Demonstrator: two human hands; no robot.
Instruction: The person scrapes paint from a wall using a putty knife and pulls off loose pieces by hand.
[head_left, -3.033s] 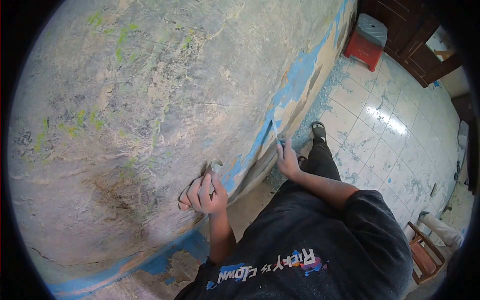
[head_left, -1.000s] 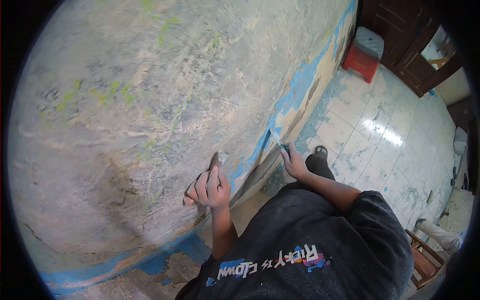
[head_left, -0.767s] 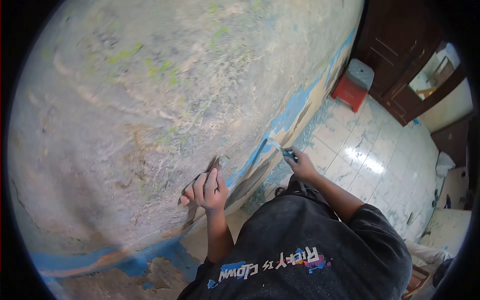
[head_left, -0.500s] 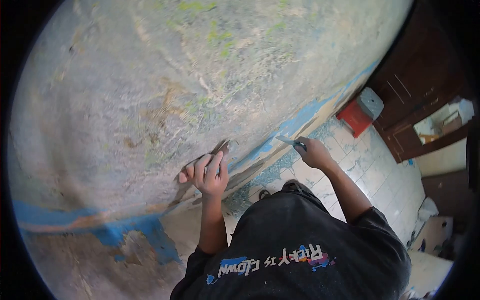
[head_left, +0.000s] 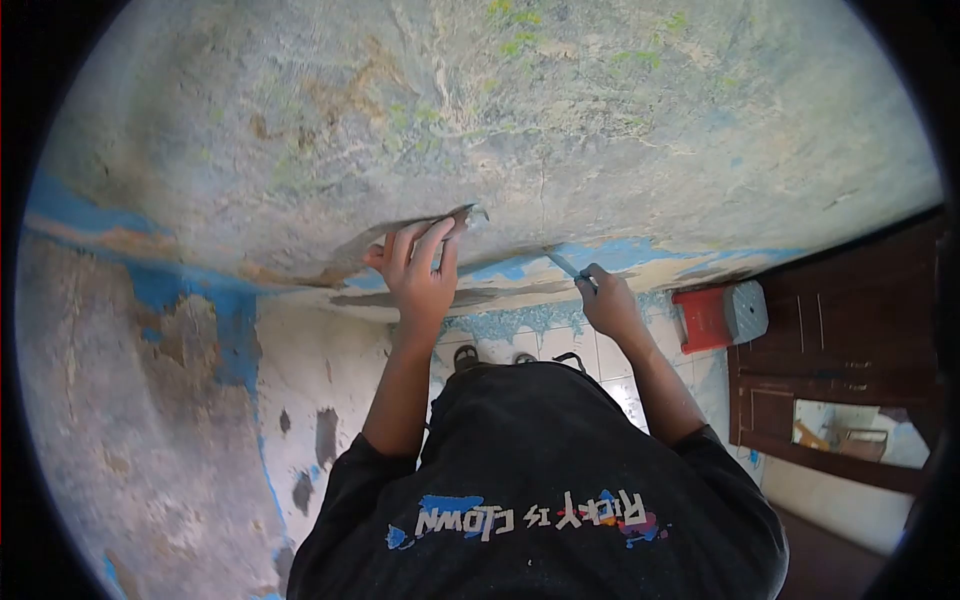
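A metal scraper (head_left: pixel 468 214) lies pressed flat against the scraped grey wall (head_left: pixel 560 110), gripped by the left hand (head_left: pixel 418 272) with fingers curled round its handle. Just to its right, the right hand (head_left: pixel 605 300) is clenched on a second, narrow blade (head_left: pixel 563 264) whose tip touches the blue paint strip (head_left: pixel 620 255) low on the wall. Farther right, a red stool (head_left: pixel 718 314) stands on the tiled floor (head_left: pixel 560 345) beside a dark wooden door (head_left: pixel 840 320).

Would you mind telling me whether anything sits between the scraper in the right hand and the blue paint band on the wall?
Nothing visible does. The right hand holds the scraper with its blade tip already against the blue paint band; the left hand works separately further along the wall.
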